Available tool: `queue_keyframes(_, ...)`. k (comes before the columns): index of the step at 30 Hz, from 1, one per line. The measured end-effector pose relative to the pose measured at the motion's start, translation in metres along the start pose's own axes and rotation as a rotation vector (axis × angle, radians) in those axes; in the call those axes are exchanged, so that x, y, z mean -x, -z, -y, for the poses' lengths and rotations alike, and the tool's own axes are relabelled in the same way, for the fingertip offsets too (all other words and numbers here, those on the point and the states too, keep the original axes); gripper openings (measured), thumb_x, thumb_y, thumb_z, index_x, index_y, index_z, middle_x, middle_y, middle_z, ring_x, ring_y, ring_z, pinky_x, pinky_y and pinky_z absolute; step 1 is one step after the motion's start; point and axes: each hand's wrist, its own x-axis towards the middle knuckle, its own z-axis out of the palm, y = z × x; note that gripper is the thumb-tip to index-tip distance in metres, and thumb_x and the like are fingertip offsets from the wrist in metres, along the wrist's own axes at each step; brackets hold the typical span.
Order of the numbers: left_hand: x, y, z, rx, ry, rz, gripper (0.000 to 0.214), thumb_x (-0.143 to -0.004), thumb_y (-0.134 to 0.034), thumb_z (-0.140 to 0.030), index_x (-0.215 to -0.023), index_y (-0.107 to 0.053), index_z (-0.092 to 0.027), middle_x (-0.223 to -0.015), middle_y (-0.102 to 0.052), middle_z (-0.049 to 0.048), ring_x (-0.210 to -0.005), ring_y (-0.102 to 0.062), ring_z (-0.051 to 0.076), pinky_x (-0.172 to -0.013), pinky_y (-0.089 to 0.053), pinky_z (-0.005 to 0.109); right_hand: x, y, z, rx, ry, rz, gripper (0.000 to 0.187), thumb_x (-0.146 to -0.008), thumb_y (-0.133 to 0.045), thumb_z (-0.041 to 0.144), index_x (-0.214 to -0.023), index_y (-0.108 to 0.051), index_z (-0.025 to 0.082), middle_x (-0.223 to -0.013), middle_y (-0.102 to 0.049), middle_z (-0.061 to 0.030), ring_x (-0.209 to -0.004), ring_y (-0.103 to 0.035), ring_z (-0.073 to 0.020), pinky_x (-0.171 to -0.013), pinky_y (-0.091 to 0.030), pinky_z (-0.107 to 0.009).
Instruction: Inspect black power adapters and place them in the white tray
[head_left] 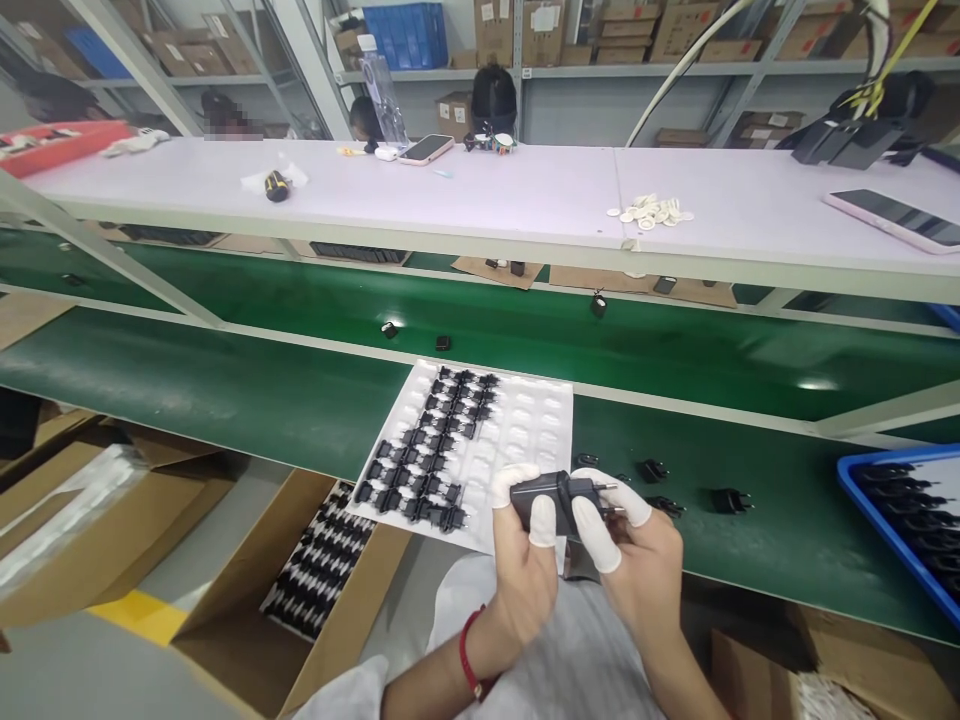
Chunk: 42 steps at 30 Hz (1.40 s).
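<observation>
Head-camera view of a packing line: a black plug adapter [551,497] sits low in the centre of the frame, pinched from both sides. The left hand [525,575] is closed on its body and the right hand [645,575] on the pronged end, which points right. White cots cap the gripping fingertips, apparently to keep bare skin off the plastic. Just above the hands, a white blister tray [532,420] lies on the green conveyor belt [225,390], its left columns filled and within easy reach. Loose adapters [731,500] lie at right near a blue bin [900,456], and a carton [247,600] of stacked trays stands at lower left.
</observation>
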Motion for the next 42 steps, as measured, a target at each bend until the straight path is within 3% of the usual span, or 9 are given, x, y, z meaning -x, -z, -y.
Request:
queue_keyframes(9, -0.001, -0.002, -0.016, 0.04, 0.06, 0.116, 0.059, -0.083, -0.054, -0.069, -0.121, -0.055, -0.025, -0.108, -0.067, 0.0091, -0.112, -0.061, 0.026, -0.104, -0.046, 0.04, 0.011, -0.006, -0.01, -0.045, -0.084, -0.016, 0.016, -0.083, -0.063, 0.028, -0.079, -0.073, 0.016, -0.054, -0.068, 0.0008, -0.042, -0.061, -0.0144, -0.041, -0.052, -0.02)
queue_keyframes(17, 0.006, -0.002, -0.005, -0.049, -0.025, 0.154, 0.05, -0.092, -0.042, -0.063, -0.114, -0.058, -0.021, -0.104, -0.063, 0.0122, -0.109, -0.058, 0.028, -0.107, -0.042, 0.047, 0.018, -0.001, -0.007, 0.026, -0.073, -0.058, 0.017, -0.082, -0.064, 0.029, -0.077, -0.074, 0.016, -0.054, -0.069, 0.0003, -0.039, -0.06, -0.0131, -0.039, -0.05, -0.019)
queue_keyframes(23, 0.002, 0.004, -0.007, 0.008, -0.078, 0.268, 0.043, -0.091, -0.048, -0.061, -0.103, -0.06, -0.021, -0.089, -0.066, 0.0059, -0.091, -0.063, 0.024, -0.094, -0.051, 0.041, 0.024, 0.002, -0.009, -0.01, -0.06, -0.088, 0.013, -0.08, -0.067, 0.028, -0.077, -0.073, 0.017, -0.058, -0.072, -0.0012, -0.042, -0.064, -0.0155, -0.04, -0.053, -0.02)
queue_keyframes(29, 0.007, 0.008, -0.017, 0.069, -0.029, 0.31, 0.04, -0.089, -0.054, -0.059, -0.104, -0.061, -0.023, -0.099, -0.066, 0.0064, -0.095, -0.062, 0.022, -0.094, -0.05, 0.037, 0.023, 0.014, -0.005, 0.003, 0.009, -0.03, 0.008, -0.079, -0.07, 0.027, -0.078, -0.067, 0.02, -0.057, -0.068, 0.0026, -0.042, -0.063, -0.0138, -0.038, -0.052, -0.019)
queue_keyframes(31, 0.009, 0.008, -0.019, 0.17, 0.093, 0.362, 0.039, -0.089, -0.055, -0.059, -0.104, -0.061, -0.024, -0.095, -0.065, 0.004, -0.087, -0.062, 0.02, -0.085, -0.052, 0.033, 0.019, 0.02, -0.008, 0.025, 0.102, -0.012, 0.015, -0.077, -0.076, 0.031, -0.086, -0.068, 0.021, -0.07, -0.071, 0.0003, -0.053, -0.067, -0.0156, -0.047, -0.056, -0.022)
queue_keyframes(33, 0.011, 0.006, -0.021, 0.285, 0.211, 0.409, 0.039, -0.087, -0.056, -0.061, -0.103, -0.061, -0.025, -0.088, -0.063, 0.0015, -0.073, -0.059, 0.017, -0.069, -0.052, 0.029, 0.014, 0.025, -0.011, -0.015, 0.21, 0.044, 0.038, -0.074, -0.08, 0.041, -0.106, -0.069, 0.023, -0.098, -0.073, -0.0062, -0.082, -0.073, -0.0231, -0.069, -0.063, -0.032)
queue_keyframes(36, 0.014, 0.006, -0.024, 0.37, 0.297, 0.447, 0.044, -0.084, -0.058, -0.066, -0.099, -0.062, -0.025, -0.086, -0.06, 0.0005, -0.064, -0.053, 0.014, -0.057, -0.047, 0.026, 0.01, 0.031, -0.014, -0.146, 0.293, 0.224, 0.061, -0.077, -0.078, 0.05, -0.131, -0.059, 0.03, -0.123, -0.069, -0.0087, -0.112, -0.068, -0.0297, -0.092, -0.06, -0.044)
queue_keyframes(39, 0.018, 0.006, -0.031, 0.381, 0.285, 0.458, 0.042, -0.084, -0.06, -0.064, -0.097, -0.064, -0.025, -0.096, -0.063, 0.0018, -0.081, -0.058, 0.016, -0.076, -0.052, 0.028, 0.008, 0.035, -0.009, -0.212, 0.307, 0.357, 0.059, -0.081, -0.076, 0.045, -0.135, -0.056, 0.033, -0.122, -0.071, -0.0076, -0.115, -0.067, -0.0312, -0.093, -0.059, -0.046)
queue_keyframes(42, 0.021, 0.007, -0.039, 0.399, 0.257, 0.426, 0.041, -0.086, -0.058, -0.061, -0.102, -0.067, -0.025, -0.104, -0.066, 0.0031, -0.104, -0.058, 0.021, -0.102, -0.045, 0.033, 0.009, 0.036, 0.0, -0.21, 0.324, 0.374, 0.059, -0.08, -0.079, 0.036, -0.135, -0.057, 0.036, -0.12, -0.072, -0.0065, -0.115, -0.066, -0.0346, -0.091, -0.06, -0.048)
